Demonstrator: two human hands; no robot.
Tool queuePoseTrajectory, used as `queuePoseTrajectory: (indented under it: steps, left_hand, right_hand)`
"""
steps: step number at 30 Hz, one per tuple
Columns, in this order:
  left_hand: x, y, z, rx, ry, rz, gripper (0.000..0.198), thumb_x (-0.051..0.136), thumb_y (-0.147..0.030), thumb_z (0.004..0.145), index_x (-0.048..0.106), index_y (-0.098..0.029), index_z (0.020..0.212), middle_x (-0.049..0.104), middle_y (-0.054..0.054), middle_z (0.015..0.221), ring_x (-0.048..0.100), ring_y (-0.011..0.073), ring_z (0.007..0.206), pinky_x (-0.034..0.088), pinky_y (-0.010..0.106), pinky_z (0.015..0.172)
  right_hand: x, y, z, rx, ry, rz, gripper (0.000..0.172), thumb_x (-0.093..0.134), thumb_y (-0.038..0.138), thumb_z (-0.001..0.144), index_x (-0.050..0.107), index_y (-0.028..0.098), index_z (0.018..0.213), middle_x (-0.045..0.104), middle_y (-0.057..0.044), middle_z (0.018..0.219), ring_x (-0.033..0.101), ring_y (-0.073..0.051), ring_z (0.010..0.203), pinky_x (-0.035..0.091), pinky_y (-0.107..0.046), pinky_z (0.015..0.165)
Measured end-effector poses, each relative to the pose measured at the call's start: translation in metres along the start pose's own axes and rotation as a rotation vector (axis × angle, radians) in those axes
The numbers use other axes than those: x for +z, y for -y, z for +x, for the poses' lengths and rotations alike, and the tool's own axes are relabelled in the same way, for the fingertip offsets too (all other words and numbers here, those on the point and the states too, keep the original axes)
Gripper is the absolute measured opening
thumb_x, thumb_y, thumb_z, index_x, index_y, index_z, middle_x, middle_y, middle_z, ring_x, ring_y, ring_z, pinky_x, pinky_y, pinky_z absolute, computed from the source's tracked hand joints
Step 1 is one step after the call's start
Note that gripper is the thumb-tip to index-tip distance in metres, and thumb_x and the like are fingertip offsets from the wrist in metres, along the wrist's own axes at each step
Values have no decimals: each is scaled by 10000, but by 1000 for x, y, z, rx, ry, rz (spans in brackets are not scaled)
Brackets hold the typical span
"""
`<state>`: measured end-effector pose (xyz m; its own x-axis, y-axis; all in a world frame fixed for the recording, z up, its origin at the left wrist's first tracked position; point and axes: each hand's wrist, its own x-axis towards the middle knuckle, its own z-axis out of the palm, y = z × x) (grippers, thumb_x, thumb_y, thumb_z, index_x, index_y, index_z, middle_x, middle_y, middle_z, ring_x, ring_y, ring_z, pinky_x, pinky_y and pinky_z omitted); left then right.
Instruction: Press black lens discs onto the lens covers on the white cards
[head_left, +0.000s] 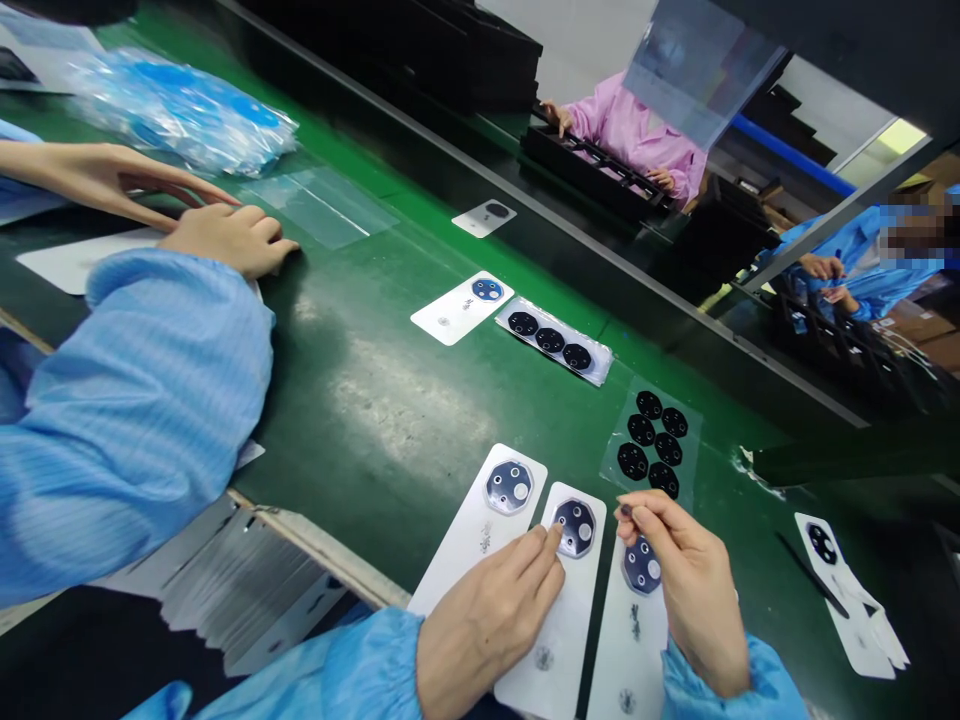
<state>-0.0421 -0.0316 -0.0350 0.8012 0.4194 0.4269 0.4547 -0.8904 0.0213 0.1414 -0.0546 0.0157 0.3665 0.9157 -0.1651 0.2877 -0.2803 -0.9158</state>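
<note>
Three white phone-back panels lie side by side in front of me, each with a dark octagonal camera plate. On the middle panel (551, 620) rest the fingertips of my left hand (495, 610), touching the edge of its camera plate (576, 528); the fingers are extended and hold nothing. My right hand (694, 580) is closed in a pinch on a small dark piece (625, 511), above the top of the right panel (619, 660). That hand partly covers the right panel's camera plate (641, 566). The left panel (469, 540) lies untouched beside my left hand.
A clear sheet (613, 440) carries several black octagons. Behind it lie a strip with three black plates (550, 341) and another white panel (450, 315). A co-worker's hands (225, 235) work at left near plastic bags (187, 110). Black tweezers (810, 575) lie across a panel at right.
</note>
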Motion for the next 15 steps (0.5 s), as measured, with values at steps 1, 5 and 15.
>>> queuePoseTrajectory:
  steps: [1, 5, 15]
  left_hand:
    - [-1, 0, -1, -8, -5, -7, 321, 275, 26, 861, 570, -29, 976, 625, 184, 1110, 606, 229, 983, 457, 340, 873]
    - [-10, 1, -7, -10, -82, -99, 299, 294, -21, 894, 588, -66, 930, 629, 166, 1122, 618, 219, 959, 494, 327, 836]
    - [-25, 40, -25, -142, -210, -66, 324, 280, -14, 924, 599, -61, 891, 693, 111, 948, 647, 168, 902, 537, 289, 823]
  right_hand:
    - [-2, -1, -3, 68, 19, 78, 222, 571, 400, 839, 655, 198, 874, 591, -34, 807, 550, -159, 715, 458, -298, 692]
    - [0, 0, -13, 153, 94, 316, 281, 605, 445, 808, 651, 185, 906, 606, -48, 805, 571, -154, 702, 483, -293, 678]
    - [24, 7, -6, 100, 183, 293, 156, 634, 358, 803, 619, 203, 807, 580, -2, 713, 558, -125, 600, 484, -271, 606]
